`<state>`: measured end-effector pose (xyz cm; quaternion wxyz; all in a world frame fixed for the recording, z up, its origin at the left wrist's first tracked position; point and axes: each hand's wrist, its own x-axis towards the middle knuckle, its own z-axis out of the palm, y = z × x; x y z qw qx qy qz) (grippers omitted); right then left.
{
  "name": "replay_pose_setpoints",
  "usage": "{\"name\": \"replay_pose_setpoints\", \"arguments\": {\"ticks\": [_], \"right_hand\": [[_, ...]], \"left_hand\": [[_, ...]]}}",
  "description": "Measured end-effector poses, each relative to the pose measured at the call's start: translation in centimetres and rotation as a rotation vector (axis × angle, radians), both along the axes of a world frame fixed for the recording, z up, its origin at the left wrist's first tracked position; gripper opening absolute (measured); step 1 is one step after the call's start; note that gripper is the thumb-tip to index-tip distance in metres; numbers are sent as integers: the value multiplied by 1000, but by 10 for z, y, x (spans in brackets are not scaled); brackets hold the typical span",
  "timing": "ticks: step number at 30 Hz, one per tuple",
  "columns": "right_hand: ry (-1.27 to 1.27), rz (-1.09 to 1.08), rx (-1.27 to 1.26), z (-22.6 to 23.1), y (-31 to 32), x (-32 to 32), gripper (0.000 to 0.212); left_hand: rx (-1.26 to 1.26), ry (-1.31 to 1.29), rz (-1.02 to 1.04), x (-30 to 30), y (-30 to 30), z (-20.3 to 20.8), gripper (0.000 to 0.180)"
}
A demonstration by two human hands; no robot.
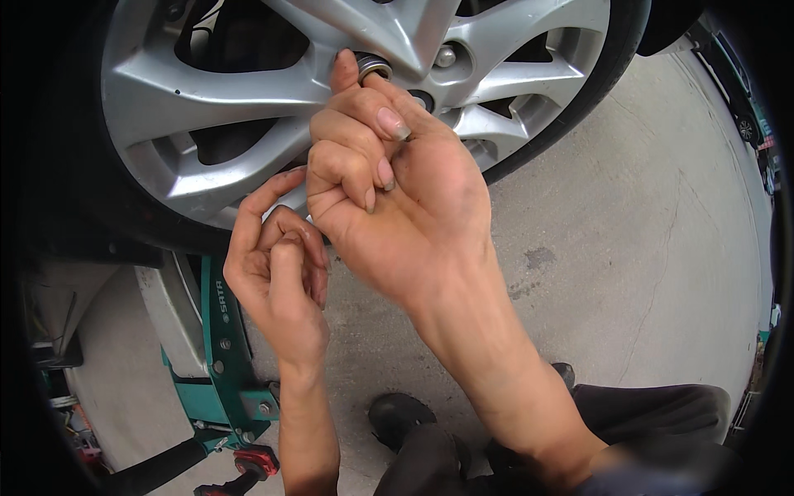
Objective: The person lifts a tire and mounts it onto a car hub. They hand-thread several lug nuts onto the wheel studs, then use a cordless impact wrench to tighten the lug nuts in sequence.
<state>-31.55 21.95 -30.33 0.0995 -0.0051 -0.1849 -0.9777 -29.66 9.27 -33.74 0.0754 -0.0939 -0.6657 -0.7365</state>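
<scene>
A silver alloy wheel (240, 93) with a black tyre (571, 124) fills the upper part of the head view. My right hand (397, 182) is turned palm toward me at its hub, thumb and forefinger pinching a short round metal piece (375, 68) at a bolt recess. Its other fingers curl into the palm. Whether the piece is a socket or a nut is not clear. A wheel nut (446, 56) shows in the adjacent recess. Lower left, my left hand (281, 269) has its fingers curled with the thumb against them and the forefinger reaching toward a spoke; its grip is hidden.
A green and grey floor jack (217, 331) stands left of my left forearm, with a dark handle (157, 469). Beside it lies a red and black tool (255, 463). My black shoe (401, 417) is on the concrete floor (612, 273). Another car (736, 99) is at the far right.
</scene>
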Motion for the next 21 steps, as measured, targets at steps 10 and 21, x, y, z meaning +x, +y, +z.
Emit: {"name": "replay_pose_setpoints", "arguments": {"ticks": [10, 21], "right_hand": [[-85, -141, 275, -6, -20, 8, 33], [-55, -138, 755, -17, 6, 30, 33]], "left_hand": [[-28, 43, 38, -8, 1, -15, 41], [-107, 67, -61, -7, 11, 5, 41]]}}
